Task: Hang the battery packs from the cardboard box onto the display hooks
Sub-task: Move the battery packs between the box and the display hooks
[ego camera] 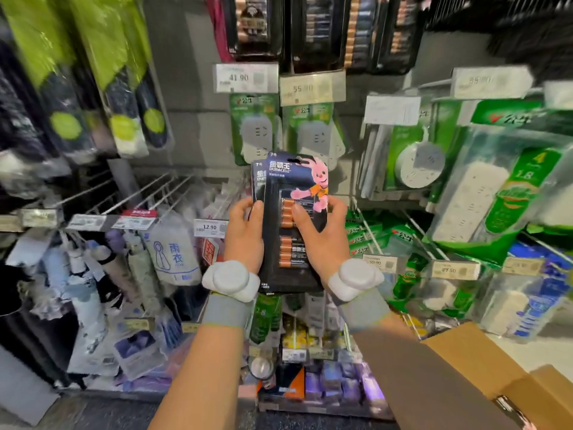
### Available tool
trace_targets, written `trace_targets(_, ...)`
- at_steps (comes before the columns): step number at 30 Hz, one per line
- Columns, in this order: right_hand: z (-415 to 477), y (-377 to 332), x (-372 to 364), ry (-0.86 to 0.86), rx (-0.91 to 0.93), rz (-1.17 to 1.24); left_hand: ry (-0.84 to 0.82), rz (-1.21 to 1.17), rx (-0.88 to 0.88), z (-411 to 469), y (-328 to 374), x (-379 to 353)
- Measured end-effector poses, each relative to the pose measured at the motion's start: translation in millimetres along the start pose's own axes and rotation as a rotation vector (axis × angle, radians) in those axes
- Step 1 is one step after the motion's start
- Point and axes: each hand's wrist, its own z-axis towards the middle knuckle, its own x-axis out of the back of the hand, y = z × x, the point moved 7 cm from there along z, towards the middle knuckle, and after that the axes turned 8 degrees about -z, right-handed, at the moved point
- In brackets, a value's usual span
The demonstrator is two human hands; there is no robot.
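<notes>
- Cardboard box (pixel 483 361): lower right, nearest the camera, flaps open; contents cannot be made out.
- Left hand (pixel 245 231): grips the left edge of the packs, thumb on the front, fingers curled behind.
- Right hand (pixel 322 234): grips the right edge, thumb laid across the blister of cells, fingers wrapped round the side.
- White wrist units (pixel 231 280): one on each wrist, above grey cuffs.
- Battery packs (pixel 291 252): held upright between both hands at centre frame, a second pack (pixel 258 178) stacked behind and offset to the left.
- Wire hooks (pixel 148 193): beyond, left of the packs.
- Hung battery cards (pixel 257 26): top of the display, above the price tags (pixel 246 77).
</notes>
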Motion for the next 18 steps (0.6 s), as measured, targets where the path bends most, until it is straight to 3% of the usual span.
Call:
trace_targets(4, 17, -33, 1, 0.001, 0.042, 0.022, -0.023, -0.199, -0.111, 10, 37, -2)
trace_targets(8, 39, -76, 7, -0.015, 0.108, 0.073, -0.105, -0.208, -0.224, 26, 82, -5)
trace_targets(13, 58, -113, 10, -0.053, 0.118, 0.226, -0.18, -0.324, -0.222, 47, 123, -13)
trace_targets(18, 77, -138, 13, -0.022, 0.168, 0.228, -0.206, -0.389, -0.242, 64, 148, -20)
